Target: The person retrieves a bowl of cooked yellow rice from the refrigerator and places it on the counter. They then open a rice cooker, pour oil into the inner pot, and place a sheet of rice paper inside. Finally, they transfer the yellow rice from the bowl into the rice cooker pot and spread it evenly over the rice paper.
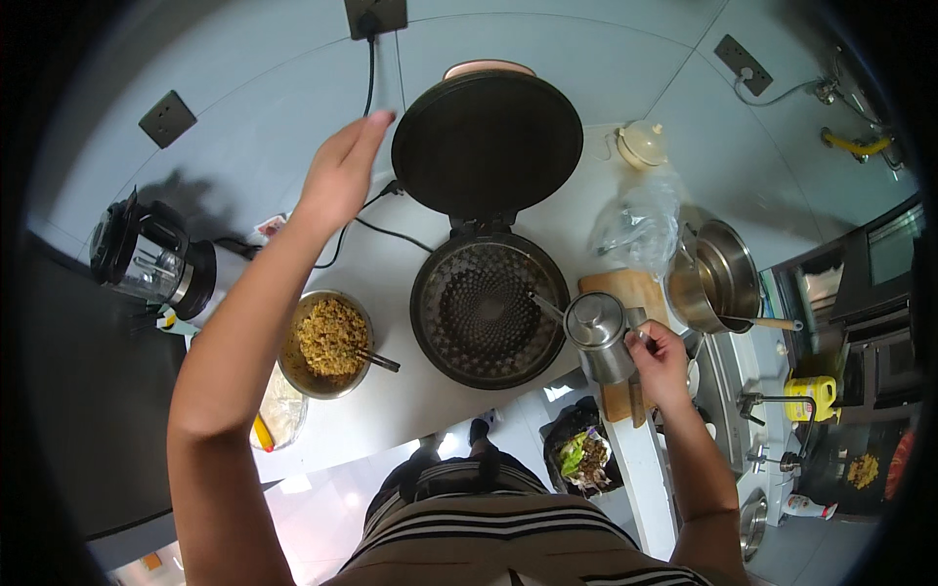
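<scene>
My right hand (659, 360) grips the handle of a stainless-steel pot with a long spout (597, 333), an oil can or kettle by its shape. Its spout reaches over the right rim of the electric baking pan (489, 311), whose heating plate is dark, dimpled and patterned. The pan's round black lid (487, 143) stands raised behind it. My left hand (344, 168) is lifted beside the lid's left edge, slightly blurred and holding nothing. Below my left forearm stands a steel bowl of chopped yellow-brown filling (331, 340), with dark chopsticks (379, 360) resting in it.
A blender (157, 253) stands at the left and power cords (396, 233) cross behind the bowl. At the right are a plastic bag (645, 223), a wooden cutting board (623, 284), steel pots (714, 275) and a sink tap (780, 399). A waste bin (582, 458) stands below the counter.
</scene>
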The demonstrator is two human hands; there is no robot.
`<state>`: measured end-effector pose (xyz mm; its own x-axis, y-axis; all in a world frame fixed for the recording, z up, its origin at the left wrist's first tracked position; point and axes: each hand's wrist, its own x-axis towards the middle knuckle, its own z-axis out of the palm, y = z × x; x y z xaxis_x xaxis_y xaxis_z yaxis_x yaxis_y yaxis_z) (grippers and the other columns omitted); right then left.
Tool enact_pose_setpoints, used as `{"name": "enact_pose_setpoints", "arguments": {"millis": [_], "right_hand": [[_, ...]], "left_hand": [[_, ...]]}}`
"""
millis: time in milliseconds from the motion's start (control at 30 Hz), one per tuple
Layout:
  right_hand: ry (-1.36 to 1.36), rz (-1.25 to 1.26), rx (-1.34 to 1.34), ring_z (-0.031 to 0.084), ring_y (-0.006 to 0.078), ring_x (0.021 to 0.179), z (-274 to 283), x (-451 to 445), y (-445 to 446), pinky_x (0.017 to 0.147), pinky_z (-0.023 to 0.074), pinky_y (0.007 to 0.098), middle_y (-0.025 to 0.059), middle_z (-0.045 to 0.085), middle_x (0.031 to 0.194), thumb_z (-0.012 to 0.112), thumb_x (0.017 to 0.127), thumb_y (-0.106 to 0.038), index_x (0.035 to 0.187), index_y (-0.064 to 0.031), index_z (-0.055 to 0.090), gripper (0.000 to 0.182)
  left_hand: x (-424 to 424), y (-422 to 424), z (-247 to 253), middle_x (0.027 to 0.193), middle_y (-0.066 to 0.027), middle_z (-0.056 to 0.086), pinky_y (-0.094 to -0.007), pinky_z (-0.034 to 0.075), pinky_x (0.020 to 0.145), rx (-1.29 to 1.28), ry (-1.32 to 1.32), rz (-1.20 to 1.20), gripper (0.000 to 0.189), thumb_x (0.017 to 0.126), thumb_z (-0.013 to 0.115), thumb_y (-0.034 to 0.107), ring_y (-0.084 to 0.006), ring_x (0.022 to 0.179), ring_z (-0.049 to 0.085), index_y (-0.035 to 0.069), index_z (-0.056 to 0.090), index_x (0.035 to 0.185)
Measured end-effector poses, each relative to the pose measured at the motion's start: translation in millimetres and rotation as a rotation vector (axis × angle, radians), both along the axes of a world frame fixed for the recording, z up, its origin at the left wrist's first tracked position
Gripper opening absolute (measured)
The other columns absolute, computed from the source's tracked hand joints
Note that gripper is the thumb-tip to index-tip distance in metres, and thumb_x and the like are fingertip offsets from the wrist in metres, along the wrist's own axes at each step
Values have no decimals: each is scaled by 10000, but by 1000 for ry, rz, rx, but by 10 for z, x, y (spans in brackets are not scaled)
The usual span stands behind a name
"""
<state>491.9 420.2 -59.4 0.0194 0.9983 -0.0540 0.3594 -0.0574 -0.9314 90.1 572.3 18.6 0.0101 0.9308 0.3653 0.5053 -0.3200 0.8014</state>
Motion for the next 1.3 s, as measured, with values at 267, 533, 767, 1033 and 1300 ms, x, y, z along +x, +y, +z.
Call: {"name": "enact_pose_setpoints", "arguments": {"millis": [267, 533, 767, 1033, 1300], "right_hand": [[-316, 112, -1, 336, 25, 472, 94, -54, 247, 427, 267, 223, -55, 397, 496, 627, 798, -141, 658, -46, 524, 199], [-431, 204, 102, 359, 63, 449, 157, -165, 406, 422, 284, 259, 14, 417, 480, 631, 783, -166, 669, -27, 532, 205], [-470, 223, 122, 368, 80, 443, 102, -178, 555, 424, 291, 269, 41, 416, 470, 638, 767, -175, 685, -9, 540, 210], [-397, 227, 120, 315, 28, 498, 120, -126, 571, 447, 248, 229, -49, 351, 518, 613, 796, -101, 657, -32, 503, 191], [133, 115, -24, 328, 8, 534, -7, 199, 608, 484, 249, 193, -68, 400, 569, 556, 801, -55, 619, -78, 476, 201]], "left_hand": [[-450, -1798, -668, 988, -77, 617, -272, 396, 868, -286, -641, 336, 389, 951, 395, 312, -143, 922, 550, -16, 588, 1034], [-387, -3130, -1550, 636, 50, 417, -219, 292, 538, -452, -1059, 922, 233, 908, 444, 257, -62, 555, 352, 65, 557, 840], [9, -3764, -2000, 566, 52, 354, -215, 287, 485, -626, -981, 1015, 214, 908, 468, 218, -58, 505, 313, 65, 541, 777], [78, -3804, -2037, 564, 53, 363, -214, 288, 485, -621, -1000, 998, 236, 907, 474, 231, -57, 504, 315, 67, 551, 756], [45, -3682, -1988, 565, 54, 367, -210, 286, 485, -609, -985, 967, 240, 906, 476, 232, -55, 507, 317, 68, 550, 748]]}}
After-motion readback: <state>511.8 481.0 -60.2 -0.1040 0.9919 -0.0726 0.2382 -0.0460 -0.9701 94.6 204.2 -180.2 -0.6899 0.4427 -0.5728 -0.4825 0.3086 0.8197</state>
